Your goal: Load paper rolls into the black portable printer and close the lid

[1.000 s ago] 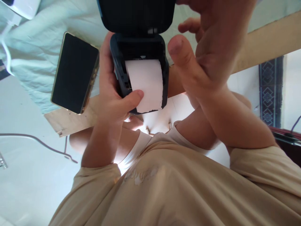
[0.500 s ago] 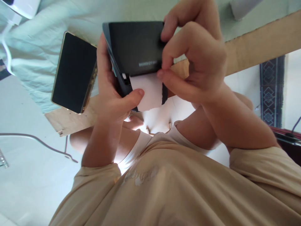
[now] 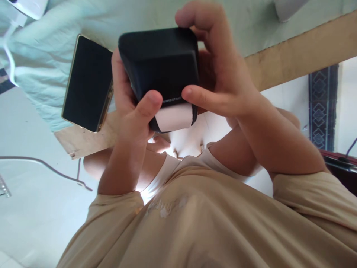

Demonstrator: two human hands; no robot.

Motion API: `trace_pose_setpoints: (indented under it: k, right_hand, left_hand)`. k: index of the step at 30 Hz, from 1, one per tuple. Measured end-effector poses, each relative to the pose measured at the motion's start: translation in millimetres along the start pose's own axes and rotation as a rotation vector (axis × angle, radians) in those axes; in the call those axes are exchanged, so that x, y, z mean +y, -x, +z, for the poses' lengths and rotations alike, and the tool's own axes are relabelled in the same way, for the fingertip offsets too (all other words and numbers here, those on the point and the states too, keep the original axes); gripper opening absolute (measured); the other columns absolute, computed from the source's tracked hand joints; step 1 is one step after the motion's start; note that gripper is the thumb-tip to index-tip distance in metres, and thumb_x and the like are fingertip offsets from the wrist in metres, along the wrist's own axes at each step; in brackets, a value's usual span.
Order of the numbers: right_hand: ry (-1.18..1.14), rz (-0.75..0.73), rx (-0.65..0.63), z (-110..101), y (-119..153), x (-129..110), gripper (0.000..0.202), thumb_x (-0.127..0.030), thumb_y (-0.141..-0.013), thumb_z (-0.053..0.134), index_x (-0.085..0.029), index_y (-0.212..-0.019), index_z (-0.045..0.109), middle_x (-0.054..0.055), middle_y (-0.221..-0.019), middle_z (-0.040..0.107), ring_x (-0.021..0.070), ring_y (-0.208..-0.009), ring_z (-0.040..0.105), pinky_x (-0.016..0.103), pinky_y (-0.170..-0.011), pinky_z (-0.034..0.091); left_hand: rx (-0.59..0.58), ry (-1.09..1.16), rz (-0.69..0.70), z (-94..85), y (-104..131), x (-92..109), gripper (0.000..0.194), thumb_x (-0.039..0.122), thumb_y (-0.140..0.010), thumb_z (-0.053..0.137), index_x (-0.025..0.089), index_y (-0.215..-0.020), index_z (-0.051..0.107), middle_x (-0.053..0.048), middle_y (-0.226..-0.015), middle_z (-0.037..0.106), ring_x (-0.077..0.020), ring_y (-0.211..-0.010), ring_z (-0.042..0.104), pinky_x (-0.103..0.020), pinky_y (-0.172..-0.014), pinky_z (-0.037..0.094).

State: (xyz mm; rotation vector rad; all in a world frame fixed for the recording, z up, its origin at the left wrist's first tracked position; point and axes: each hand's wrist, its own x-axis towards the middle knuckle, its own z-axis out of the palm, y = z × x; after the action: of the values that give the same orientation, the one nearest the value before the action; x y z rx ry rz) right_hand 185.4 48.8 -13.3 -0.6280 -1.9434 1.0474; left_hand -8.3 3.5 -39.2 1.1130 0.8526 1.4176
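Note:
Between my two hands is a black label printer (image 3: 161, 70) with small pale lettering near its lower edge. A strip of white label paper (image 3: 175, 117) comes out below that edge and curves over the front. My left hand (image 3: 132, 100) is closed around the printer's left side, its thumb on the top by the lettering. My right hand (image 3: 223, 78) grips the right side, with the thumb pressed on the cover's lower right and the index finger at the far right corner. The other fingers of both hands are partly hidden behind the printer.
A dark-screened phone (image 3: 87, 83) lies left of the printer on a pale green cloth (image 3: 52, 56). The cloth covers a board with a bare wooden edge (image 3: 301, 48). At the upper left is a white device (image 3: 30, 7) with a cable. A grey cable (image 3: 41, 162) runs at lower left.
The printer has tilted, and its cover sits lower over the paper, so less of the strip shows. My right hand went from pinching the cover's edge to gripping the right side.

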Motion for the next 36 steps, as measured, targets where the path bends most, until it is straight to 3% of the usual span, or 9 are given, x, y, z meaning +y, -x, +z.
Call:
trace_pose_setpoints:
  k: [5, 12, 19, 26, 32, 36]
  right_hand:
    - [-0.084, 0.027, -0.073, -1.1, 1.1, -5.0, 0.068, -0.051, -0.083, 0.061, -0.014, -0.135, 0.04, 0.005, -0.14, 0.045, 0.006, -0.131, 0.049, 0.02, -0.118, 0.041]
    - [-0.121, 0.155, -0.083, -0.7, 0.8, -12.3, 0.061, -0.052, -0.084, 0.058, -0.021, -0.134, 0.04, 0.002, -0.141, 0.046, 0.007, -0.13, 0.051, 0.021, -0.117, 0.044]
    - [-0.076, 0.136, -0.116, -3.6, -0.4, -9.2, 0.071, -0.056, -0.084, 0.055, -0.015, -0.139, 0.033, 0.006, -0.145, 0.043, 0.0097, -0.134, 0.049, 0.024, -0.119, 0.042]
    - [-0.097, 0.172, -0.11, -2.2, -1.6, -13.3, 0.073, -0.055, -0.082, 0.059, -0.013, -0.138, 0.037, 0.007, -0.142, 0.046, 0.0056, -0.122, 0.053, 0.018, -0.11, 0.044]
    - [-0.183, 0.171, -0.031, 1.4, -1.2, -5.0, 0.07, -0.053, -0.078, 0.066, -0.014, -0.132, 0.045, 0.004, -0.136, 0.049, 0.0059, -0.122, 0.053, 0.015, -0.104, 0.046]
    - [-0.201, 0.13, -0.038, -1.3, -2.8, -1.6, 0.081, -0.057, -0.073, 0.068, -0.012, -0.135, 0.042, 0.006, -0.142, 0.048, 0.0077, -0.13, 0.051, 0.016, -0.112, 0.045]
  left_hand:
    - [-0.071, 0.079, -0.083, 1.2, 2.9, 7.5, 0.072, 0.053, -0.068, 0.081, 0.026, -0.13, 0.056, -0.005, -0.122, 0.061, -0.0342, -0.131, 0.062, -0.061, -0.116, 0.049]
    - [-0.065, 0.07, -0.117, 4.5, -2.1, 9.2, 0.069, 0.053, -0.065, 0.083, 0.03, -0.126, 0.06, -0.001, -0.12, 0.064, -0.0307, -0.133, 0.06, -0.049, -0.117, 0.05]
    - [-0.074, 0.102, -0.094, 6.9, -1.8, 12.0, 0.06, 0.046, -0.07, 0.08, 0.027, -0.123, 0.06, -0.002, -0.115, 0.065, -0.028, -0.129, 0.062, -0.045, -0.11, 0.053]
    - [-0.057, 0.099, -0.13, 4.4, -1.9, 9.8, 0.064, 0.047, -0.068, 0.082, 0.027, -0.124, 0.058, -0.003, -0.118, 0.064, -0.0245, -0.117, 0.065, -0.042, -0.105, 0.055]
    - [-0.061, 0.096, -0.143, 4.0, -1.9, 10.9, 0.068, 0.047, -0.064, 0.085, 0.028, -0.124, 0.057, -0.004, -0.118, 0.063, -0.0231, -0.114, 0.065, -0.041, -0.103, 0.054]
    - [-0.036, 0.113, -0.155, 6.7, -0.9, 11.4, 0.06, 0.046, -0.069, 0.082, 0.028, -0.122, 0.059, -0.003, -0.117, 0.064, -0.0204, -0.109, 0.066, -0.035, -0.093, 0.057]
